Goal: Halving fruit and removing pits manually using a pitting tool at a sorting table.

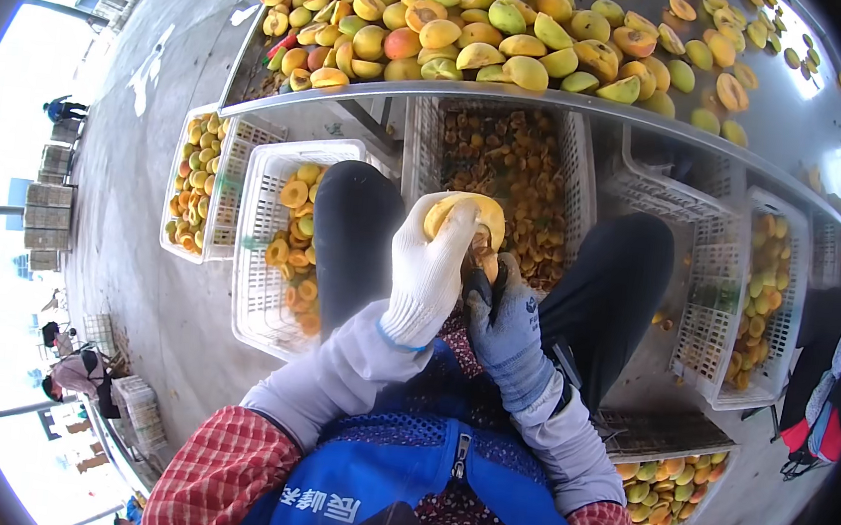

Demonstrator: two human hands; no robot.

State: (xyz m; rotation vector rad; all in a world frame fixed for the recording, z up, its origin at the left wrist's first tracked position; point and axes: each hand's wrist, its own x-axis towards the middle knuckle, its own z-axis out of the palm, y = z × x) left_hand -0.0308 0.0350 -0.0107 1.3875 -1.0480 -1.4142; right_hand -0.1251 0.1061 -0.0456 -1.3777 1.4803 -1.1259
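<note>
My left hand [432, 256], in a white knitted glove, holds a yellow peach [496, 213] between thumb and fingers above my lap. My right hand [508, 330], in a grey-blue coated glove, grips a dark-handled tool [480, 283], its working end against the near side of the fruit. Brownish flesh or pit shows where the tool meets the peach; the fingers hide most of the tool. Beyond my hands, between my knees, a white plastic crate [584, 179] holds brown pits and scraps [533, 175].
A metal table [628, 116] bears many halved peaches [478, 35] above the scrap crate. Crates of peach halves stand beside my left knee [253, 285], farther left [226, 208], at right [720, 349] and near my right elbow [671, 483]. Other people [84, 375] are far left.
</note>
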